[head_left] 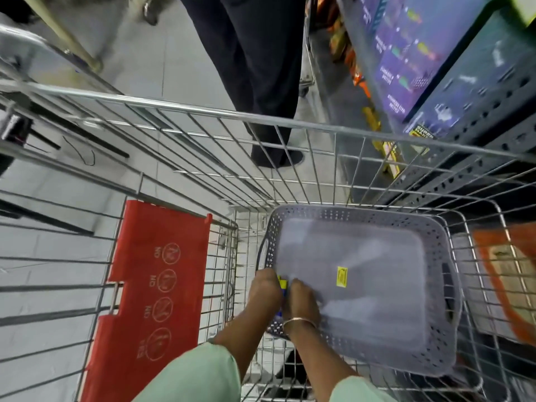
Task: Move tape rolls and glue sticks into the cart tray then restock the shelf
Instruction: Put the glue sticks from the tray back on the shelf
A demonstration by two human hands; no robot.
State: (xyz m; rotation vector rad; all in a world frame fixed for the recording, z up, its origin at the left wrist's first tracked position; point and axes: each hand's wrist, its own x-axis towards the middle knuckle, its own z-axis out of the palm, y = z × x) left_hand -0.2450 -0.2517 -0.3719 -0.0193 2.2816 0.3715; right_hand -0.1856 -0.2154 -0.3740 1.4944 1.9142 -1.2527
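Note:
A grey perforated plastic tray (435, 245) lies in the wire cart (203, 111), its floor bare except for a small yellow sticker (342, 276). Both my hands reach into the tray's near left corner. My left hand (265, 291) and my right hand (301, 303), which wears a thin bangle, close together around small blue and yellow items (282, 285), mostly hidden between the fingers; what they are I cannot tell. No tape rolls show.
The red child-seat flap (156, 285) hangs at the cart's left. A person in dark trousers (261, 68) stands just beyond the cart's front rail. Shelving with purple boxes (412, 53) rises at the right. An orange package (510, 274) sits beside the tray.

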